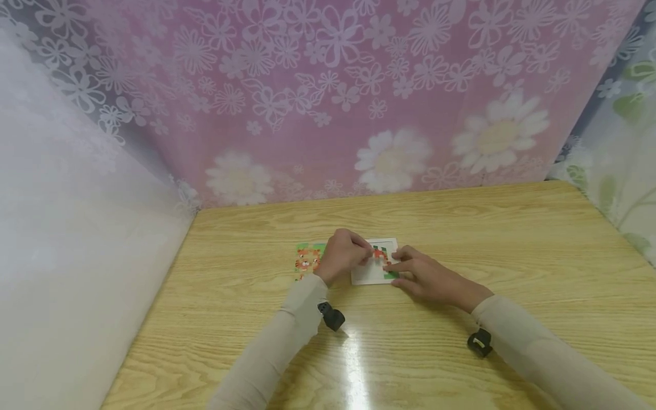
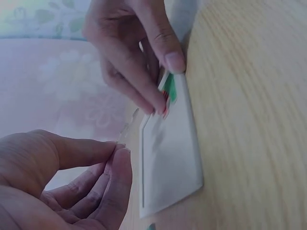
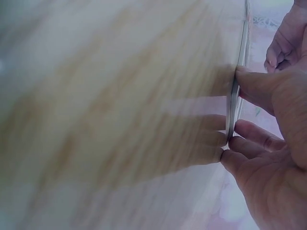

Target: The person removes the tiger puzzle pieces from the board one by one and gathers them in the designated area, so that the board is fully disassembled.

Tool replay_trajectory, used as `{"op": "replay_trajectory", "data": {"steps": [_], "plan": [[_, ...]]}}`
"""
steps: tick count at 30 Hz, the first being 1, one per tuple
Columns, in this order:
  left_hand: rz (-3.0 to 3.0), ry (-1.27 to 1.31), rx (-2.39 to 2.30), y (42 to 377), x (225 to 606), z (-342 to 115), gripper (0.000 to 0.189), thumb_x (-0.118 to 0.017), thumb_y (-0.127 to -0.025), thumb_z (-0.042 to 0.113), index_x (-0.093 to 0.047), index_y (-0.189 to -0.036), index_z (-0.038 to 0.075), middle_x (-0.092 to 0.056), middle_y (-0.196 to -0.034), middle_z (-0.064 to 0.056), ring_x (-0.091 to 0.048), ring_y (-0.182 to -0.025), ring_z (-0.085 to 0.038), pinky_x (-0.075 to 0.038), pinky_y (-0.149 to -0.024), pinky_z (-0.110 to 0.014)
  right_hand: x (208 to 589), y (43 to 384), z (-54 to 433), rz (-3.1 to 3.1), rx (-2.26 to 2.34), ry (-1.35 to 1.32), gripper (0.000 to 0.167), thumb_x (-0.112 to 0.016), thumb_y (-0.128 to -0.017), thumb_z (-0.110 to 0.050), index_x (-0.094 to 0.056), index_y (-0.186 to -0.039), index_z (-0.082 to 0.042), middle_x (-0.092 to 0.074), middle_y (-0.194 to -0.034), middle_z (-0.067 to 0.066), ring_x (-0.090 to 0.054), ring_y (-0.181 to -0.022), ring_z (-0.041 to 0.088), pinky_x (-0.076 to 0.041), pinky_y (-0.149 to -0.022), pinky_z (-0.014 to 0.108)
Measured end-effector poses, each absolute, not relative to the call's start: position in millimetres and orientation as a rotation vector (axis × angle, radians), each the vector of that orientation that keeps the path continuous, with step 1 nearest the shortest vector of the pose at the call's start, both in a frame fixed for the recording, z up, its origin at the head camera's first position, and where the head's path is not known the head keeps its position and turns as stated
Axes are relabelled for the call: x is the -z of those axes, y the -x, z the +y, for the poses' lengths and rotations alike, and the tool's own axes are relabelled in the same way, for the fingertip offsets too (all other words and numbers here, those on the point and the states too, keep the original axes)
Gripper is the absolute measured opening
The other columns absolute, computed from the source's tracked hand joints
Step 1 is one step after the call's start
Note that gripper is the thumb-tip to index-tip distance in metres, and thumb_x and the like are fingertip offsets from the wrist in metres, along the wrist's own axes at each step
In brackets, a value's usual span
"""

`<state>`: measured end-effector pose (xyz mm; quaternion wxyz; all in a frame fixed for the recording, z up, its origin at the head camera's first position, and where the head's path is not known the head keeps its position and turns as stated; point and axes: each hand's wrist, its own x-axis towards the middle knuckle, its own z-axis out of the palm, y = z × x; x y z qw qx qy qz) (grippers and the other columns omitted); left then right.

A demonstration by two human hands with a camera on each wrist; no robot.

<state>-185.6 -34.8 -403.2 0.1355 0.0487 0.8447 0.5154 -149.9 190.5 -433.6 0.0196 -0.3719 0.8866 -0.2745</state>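
Observation:
A white puzzle tray (image 1: pixel 365 277) lies flat on the table, with a few orange and green puzzle pieces (image 1: pixel 380 253) along its right side. Over the tray's left part, my left hand (image 1: pixel 344 254) pinches a thin puzzle piece (image 2: pixel 127 127) between thumb and forefinger, seen edge-on in the left wrist view. My right hand (image 1: pixel 429 275) rests at the tray's right side, thumb by the near corner, with extended fingertips touching the pieces and the rim. Left of the tray are tiger-picture puzzle pieces (image 1: pixel 306 261), partly hidden by my left hand.
The wooden table (image 1: pixel 461 222) reaches back to a pink flowered cloth (image 1: pixel 307 142). A pale wall panel (image 1: pixel 77 228) borders it on the left. Each sleeve carries a dark wrist camera, one on the left wrist (image 1: pixel 332 316) and one on the right (image 1: pixel 480 342).

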Motion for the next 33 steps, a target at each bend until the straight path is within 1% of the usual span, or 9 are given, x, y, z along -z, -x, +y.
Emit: {"op": "replay_trajectory", "data": {"steps": [3,7,12,18,25,29,33], "plan": [[2.425,-0.130,-1.534,185.1,399.4,-43.6,0.008,-0.072,-0.093,0.006,-0.078,-0.092,0.002,-0.074,-0.090,-0.005,-0.074,-0.080,-0.024,-0.061,-0.072,-0.034,434.3,150.2,191.0,2.754,0.839,1.151,0.033,-0.072,-0.095,-0.009,-0.069,-0.125,0.004,-0.055,-0.128,0.023,-0.056,-0.117,0.034,-0.052,-0.092,0.048],[2.438,-0.118,-1.536,184.4,398.0,-56.5,0.007,-0.074,-0.093,0.009,-0.077,-0.093,0.003,-0.074,-0.091,-0.008,-0.073,-0.083,-0.028,-0.061,-0.075,-0.037,434.9,150.4,191.0,2.760,0.830,1.156,0.033,-0.072,-0.095,-0.011,-0.070,-0.125,0.004,-0.056,-0.127,0.022,-0.057,-0.116,0.033,-0.052,-0.091,0.048],[2.491,-0.100,-1.489,183.4,398.4,-72.2,0.010,-0.072,-0.095,0.011,-0.077,-0.094,0.003,-0.074,-0.092,-0.013,-0.072,-0.081,-0.029,-0.060,-0.073,-0.038,434.5,149.8,191.2,2.759,0.821,1.145,0.034,-0.072,-0.096,-0.012,-0.069,-0.126,0.003,-0.056,-0.128,0.021,-0.057,-0.116,0.033,-0.053,-0.091,0.047],[2.570,-0.122,-1.408,179.5,400.1,-88.1,0.012,-0.072,-0.095,0.013,-0.077,-0.094,0.002,-0.075,-0.090,-0.013,-0.071,-0.080,-0.028,-0.059,-0.070,-0.041,431.4,147.4,191.9,2.751,0.806,1.125,0.034,-0.071,-0.096,-0.012,-0.068,-0.126,0.004,-0.055,-0.129,0.023,-0.057,-0.118,0.036,-0.052,-0.093,0.049],[2.606,-0.108,-1.326,173.8,403.6,-99.4,0.011,-0.075,-0.094,0.015,-0.077,-0.092,0.004,-0.074,-0.082,-0.010,-0.070,-0.074,-0.026,-0.057,-0.066,-0.036,430.4,146.3,195.0,2.773,0.790,1.131,0.033,-0.073,-0.094,-0.009,-0.069,-0.124,0.005,-0.057,-0.127,0.023,-0.057,-0.118,0.036,-0.052,-0.092,0.049],[2.600,-0.083,-1.305,170.7,404.6,-102.8,0.011,-0.075,-0.094,0.015,-0.077,-0.095,0.004,-0.074,-0.082,-0.009,-0.070,-0.073,-0.023,-0.057,-0.065,-0.035,430.1,146.0,196.6,2.777,0.787,1.139,0.033,-0.073,-0.094,-0.010,-0.070,-0.125,0.004,-0.057,-0.127,0.022,-0.057,-0.117,0.035,-0.052,-0.092,0.049],[2.615,-0.092,-1.279,168.9,405.4,-104.4,0.009,-0.075,-0.093,0.013,-0.078,-0.092,0.005,-0.074,-0.082,-0.007,-0.068,-0.071,-0.020,-0.055,-0.062,-0.033,428.9,144.9,197.8,2.774,0.792,1.135,0.033,-0.072,-0.095,-0.010,-0.070,-0.125,0.004,-0.057,-0.127,0.023,-0.057,-0.117,0.035,-0.052,-0.093,0.050]]}}
